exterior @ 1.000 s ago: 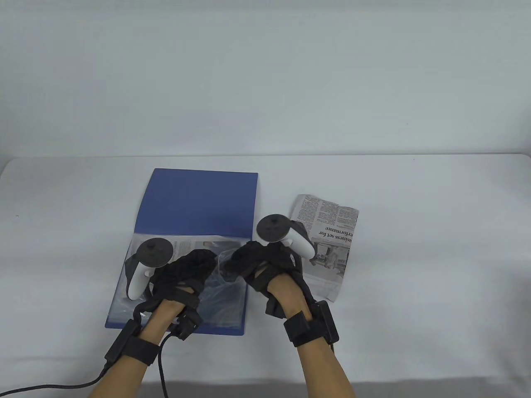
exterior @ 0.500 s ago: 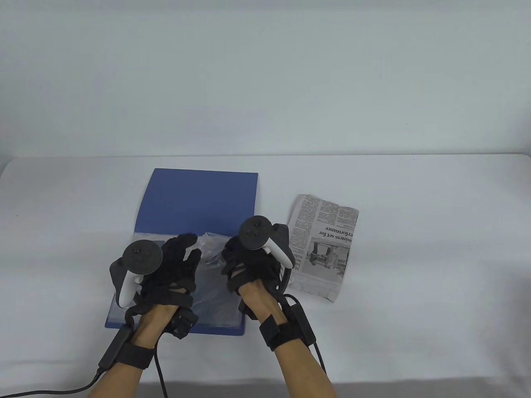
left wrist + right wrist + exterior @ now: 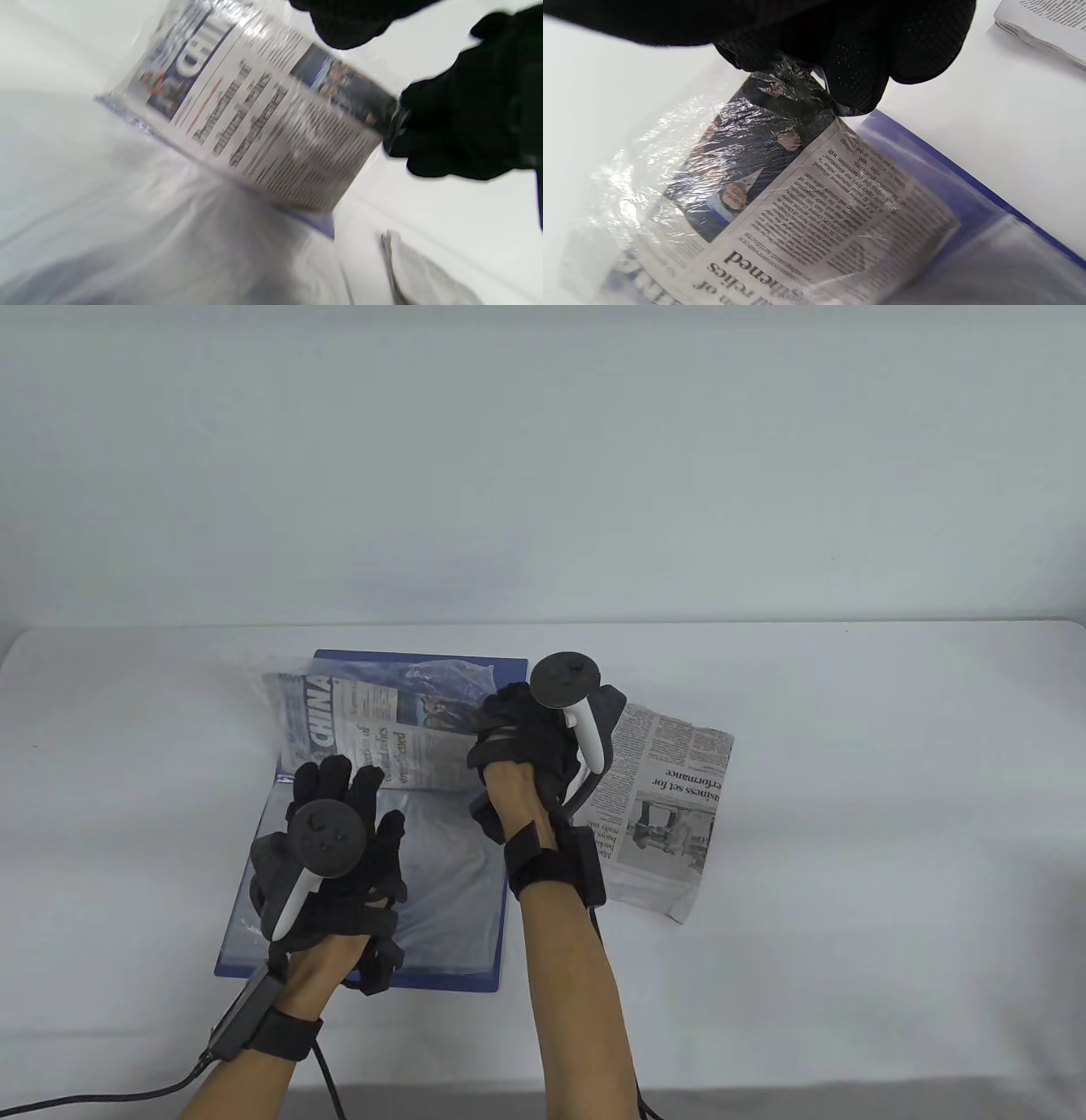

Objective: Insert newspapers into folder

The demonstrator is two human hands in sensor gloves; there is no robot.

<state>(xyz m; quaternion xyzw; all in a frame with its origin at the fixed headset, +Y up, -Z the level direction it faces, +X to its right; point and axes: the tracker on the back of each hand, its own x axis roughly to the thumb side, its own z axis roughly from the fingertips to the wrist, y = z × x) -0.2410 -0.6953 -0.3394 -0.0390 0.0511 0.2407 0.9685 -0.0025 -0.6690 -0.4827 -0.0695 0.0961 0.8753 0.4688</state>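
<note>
An open blue folder (image 3: 441,982) with clear sleeves lies at the table's left middle. My right hand (image 3: 492,721) pinches the corner of a clear sleeve (image 3: 365,721) that holds a folded newspaper, and holds it raised over the far cover. In the right wrist view my fingertips (image 3: 857,63) pinch the crinkled sleeve corner (image 3: 797,80) above the newsprint (image 3: 806,203). My left hand (image 3: 348,806) is open with fingers spread over the lower sleeves; I cannot tell whether it touches them. The left wrist view shows the raised sleeve (image 3: 254,118). A second folded newspaper (image 3: 670,806) lies right of the folder.
The table (image 3: 891,814) is covered in white cloth, with a plain pale wall behind. Glove cables trail off the front edge near my left forearm (image 3: 127,1094). The second newspaper's edge shows in the right wrist view (image 3: 1043,25).
My right hand has moved away from me and lifted the sleeve with the newspaper up off the stack. My left hand's fingers have opened and spread over the lower sleeves.
</note>
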